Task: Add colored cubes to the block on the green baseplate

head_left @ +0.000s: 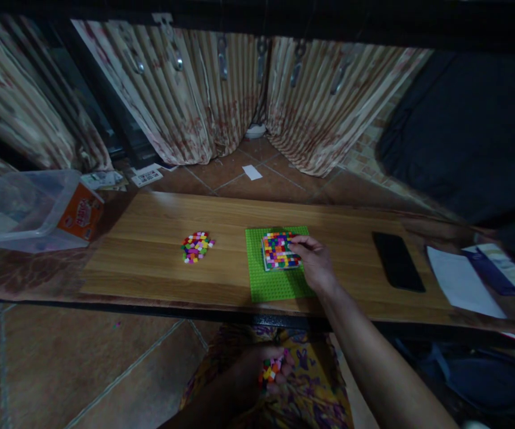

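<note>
On a green studded baseplate [279,290] sits a low block of many-coloured toy bricks [278,253], white along its lower edge. My right hand [318,262] reaches over the baseplate from the right, with thumb and forefinger pinched together at the block's upper right part. Whatever small piece lies between those fingertips is hidden. Below the table edge, over my lap, my left hand [284,369] is cupped around several small loose bricks [270,370] in mixed colours. A separate pile of loose bricks [196,246] lies on the wooden board to the left of the baseplate.
A clear plastic tub [29,208] with an orange label stands at the far left. On the right are a black phone [398,262], white paper [463,280] and a purple-and-white packet [501,271]. Curtains [222,95] hang behind the wooden board [150,220].
</note>
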The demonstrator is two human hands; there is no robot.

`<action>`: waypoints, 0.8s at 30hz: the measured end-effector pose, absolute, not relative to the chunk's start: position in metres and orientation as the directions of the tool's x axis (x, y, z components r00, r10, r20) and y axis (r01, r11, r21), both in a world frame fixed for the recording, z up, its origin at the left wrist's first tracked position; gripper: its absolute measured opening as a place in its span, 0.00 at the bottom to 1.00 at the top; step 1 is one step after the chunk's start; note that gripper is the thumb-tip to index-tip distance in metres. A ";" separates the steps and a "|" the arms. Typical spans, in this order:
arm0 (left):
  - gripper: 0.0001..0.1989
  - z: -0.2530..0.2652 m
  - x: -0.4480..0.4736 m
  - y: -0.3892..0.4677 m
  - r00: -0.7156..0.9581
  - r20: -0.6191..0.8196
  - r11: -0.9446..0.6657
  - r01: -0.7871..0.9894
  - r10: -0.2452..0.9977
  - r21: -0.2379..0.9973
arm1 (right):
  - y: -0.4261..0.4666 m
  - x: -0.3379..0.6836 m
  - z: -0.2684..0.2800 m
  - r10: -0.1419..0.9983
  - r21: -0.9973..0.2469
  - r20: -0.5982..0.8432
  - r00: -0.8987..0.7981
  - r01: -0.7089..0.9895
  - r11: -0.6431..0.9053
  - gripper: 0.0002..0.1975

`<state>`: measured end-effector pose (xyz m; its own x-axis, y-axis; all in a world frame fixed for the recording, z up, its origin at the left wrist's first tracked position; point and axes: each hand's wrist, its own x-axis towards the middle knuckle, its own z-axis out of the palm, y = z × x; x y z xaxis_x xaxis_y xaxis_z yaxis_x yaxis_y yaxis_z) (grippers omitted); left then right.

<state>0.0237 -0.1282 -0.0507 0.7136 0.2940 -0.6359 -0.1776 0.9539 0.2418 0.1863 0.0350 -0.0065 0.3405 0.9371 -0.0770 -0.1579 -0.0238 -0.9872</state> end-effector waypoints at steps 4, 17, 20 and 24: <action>0.13 -0.049 0.024 -0.130 0.678 -0.664 0.949 -0.211 0.316 0.236 | 0.026 0.188 -0.004 0.933 -0.989 -0.037 0.357 -0.144 0.016 0.09; 0.16 -0.052 0.025 -0.125 0.721 -0.608 0.941 -0.213 0.334 0.265 | -0.134 0.178 -0.020 0.949 -0.912 -0.307 0.072 0.263 -0.315 0.19; 0.17 -0.050 0.025 -0.125 0.714 -0.611 0.933 -0.179 0.342 0.313 | -0.154 0.173 -0.032 0.926 -0.888 -0.376 -0.035 0.297 -0.350 0.22; 0.19 -0.052 0.023 -0.128 0.726 -0.583 0.920 -0.183 0.365 0.348 | -0.157 0.173 -0.032 0.936 -0.905 -0.347 -0.060 0.282 -0.318 0.23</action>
<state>0.0232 -0.1279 -0.0520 0.7260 0.3650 -0.5829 -0.1833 0.9196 0.3476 0.1729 -0.1571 -0.0324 -0.0596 0.9360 -0.3469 0.2821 -0.3175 -0.9053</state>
